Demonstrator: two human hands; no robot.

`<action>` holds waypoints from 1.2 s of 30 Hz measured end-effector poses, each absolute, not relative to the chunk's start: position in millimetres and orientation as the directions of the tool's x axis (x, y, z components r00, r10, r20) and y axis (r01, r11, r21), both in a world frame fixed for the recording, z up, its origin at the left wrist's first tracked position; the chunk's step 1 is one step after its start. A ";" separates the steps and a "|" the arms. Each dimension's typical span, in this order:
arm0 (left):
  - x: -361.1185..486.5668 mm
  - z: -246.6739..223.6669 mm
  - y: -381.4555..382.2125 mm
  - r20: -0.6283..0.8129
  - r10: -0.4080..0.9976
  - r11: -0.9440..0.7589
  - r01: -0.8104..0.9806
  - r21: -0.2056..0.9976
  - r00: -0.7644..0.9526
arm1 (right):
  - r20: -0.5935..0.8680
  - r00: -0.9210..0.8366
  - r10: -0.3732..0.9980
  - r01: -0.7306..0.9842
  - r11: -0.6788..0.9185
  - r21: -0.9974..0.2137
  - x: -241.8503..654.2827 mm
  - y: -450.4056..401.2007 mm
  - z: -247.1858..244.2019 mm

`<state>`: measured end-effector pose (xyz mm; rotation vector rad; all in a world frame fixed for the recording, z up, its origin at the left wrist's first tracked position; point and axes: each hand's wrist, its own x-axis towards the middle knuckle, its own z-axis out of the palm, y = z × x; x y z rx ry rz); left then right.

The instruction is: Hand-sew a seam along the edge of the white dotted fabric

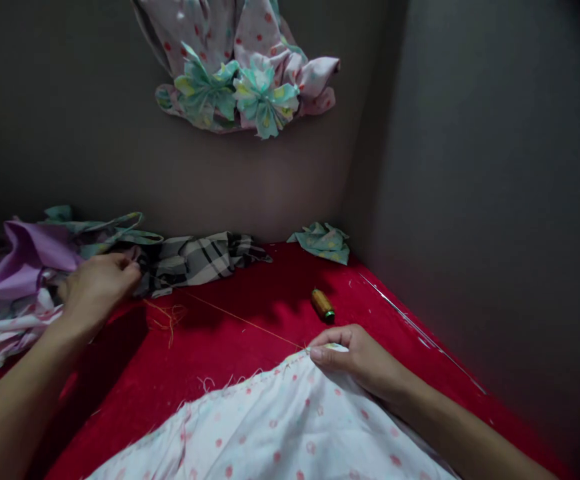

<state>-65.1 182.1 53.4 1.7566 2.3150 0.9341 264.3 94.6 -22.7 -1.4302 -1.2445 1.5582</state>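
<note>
White cloth with pink dots (270, 427) spreads across the front, its upper edge frayed and stitched. My right hand (355, 357) pinches that edge between thumb and fingers. From this spot an orange sewing thread (240, 317) runs taut up and left toward my left hand (103, 283), whose fingertips are pressed together on its far end. Whether a needle is in those fingertips I cannot make out. A spool of golden-brown thread (323, 306) lies on the red surface just beyond my right hand.
Loose orange thread (170, 317) lies tangled near my left hand. Purple cloth (35, 257), black-and-white plaid cloth (200, 259) and a mint scrap (323, 241) line the back of the red surface (210, 353). A dotted garment with mint bows (265, 100) hangs on the wall.
</note>
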 end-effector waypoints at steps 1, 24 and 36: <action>-59.4 53.3 179.8 0.261 0.909 0.166 0.857 0.488 -0.325 | -0.327 -0.171 0.929 0.125 -0.309 -0.943 264.3 94.6 -22.7; 102.2 -4.6 110.7 -0.381 0.880 0.295 0.302 0.907 0.283 | -0.178 -0.186 0.966 0.093 -0.163 -0.982 264.6 90.4 -25.8; 67.3 2.9 134.0 -0.117 0.975 0.101 -0.095 0.990 -0.187 | -0.234 -0.200 0.951 0.116 -0.214 -0.970 269.7 85.8 -27.2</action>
